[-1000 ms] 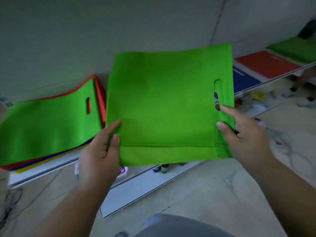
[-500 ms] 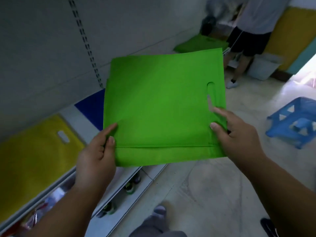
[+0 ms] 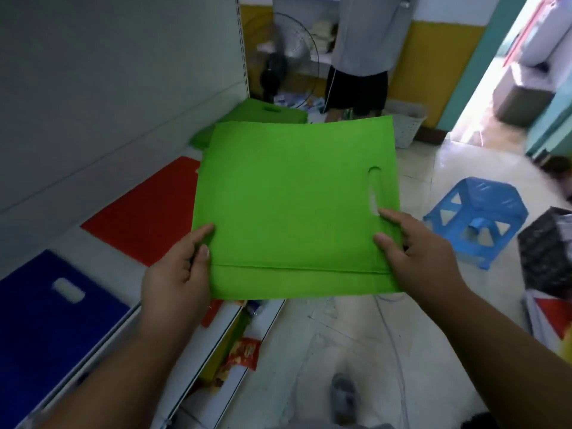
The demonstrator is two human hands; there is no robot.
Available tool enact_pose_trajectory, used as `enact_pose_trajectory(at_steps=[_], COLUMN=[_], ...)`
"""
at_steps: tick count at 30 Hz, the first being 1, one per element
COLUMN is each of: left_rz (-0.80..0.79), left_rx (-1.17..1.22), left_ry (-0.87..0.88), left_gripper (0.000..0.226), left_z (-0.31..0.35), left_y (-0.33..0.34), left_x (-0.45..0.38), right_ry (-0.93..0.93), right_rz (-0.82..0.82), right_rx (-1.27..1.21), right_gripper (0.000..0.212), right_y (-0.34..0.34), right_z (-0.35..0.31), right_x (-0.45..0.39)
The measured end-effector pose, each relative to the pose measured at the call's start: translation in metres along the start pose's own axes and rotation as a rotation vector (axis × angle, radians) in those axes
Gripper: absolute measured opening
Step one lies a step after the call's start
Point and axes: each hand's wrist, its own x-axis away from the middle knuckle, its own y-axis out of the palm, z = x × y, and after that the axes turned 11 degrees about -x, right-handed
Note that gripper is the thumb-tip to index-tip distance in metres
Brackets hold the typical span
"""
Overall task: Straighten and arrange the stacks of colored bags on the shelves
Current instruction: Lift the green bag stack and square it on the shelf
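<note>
Right, green bag is up in the air, held flat in front of the person, over the shelf edge and the floor. Flat, non-woven look, bright green, die-cut slot handle on its right side, stitched fold line across near the bottom edge. No creases to speak of.

Left hand pinches the lower left edge, thumb on top, remaining fingers curled underneath. Right hand pinches the lower right corner just below the handle slot, thumb and forefinger on top, other fingers hidden behind the fabric.

Counts on the shelf: one blue bag nearest, flat, slot handle showing, cut off at the left frame edge. One red bag next along, its far corner hidden under the held bag. One green stack at the far end, mostly hidden behind the held bag; probably several layers, can't count them.

Floor side: one blue plastic stool to the right, one white basket by the far wall, one standing fan, blurred. A second person stands at the back, cut off at the top of frame. Snack packets sit on the lower shelf level, too blurred to read. Dark patterned thing at the right edge, cut off, can't identify.
</note>
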Motion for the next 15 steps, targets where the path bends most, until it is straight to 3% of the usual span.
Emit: enact_pose_trajectory(at_steps=[6, 15], left_rz=[0.091, 0.195], left_rx=[-0.09, -0.172], left_ry=[-0.114, -0.284], left_gripper=[0.035, 0.034], left_z=[0.047, 0.05], left_y=[0.058, 0.116], left_x=[-0.055, -0.184], right_ry=[-0.103, -0.257], right_rz=[-0.205, -0.403], right_rx=[-0.021, -0.107], right_gripper=[0.043, 0.045], right_y=[0.002, 0.075], right_z=[0.037, 0.049], right_x=[-0.145, -0.332])
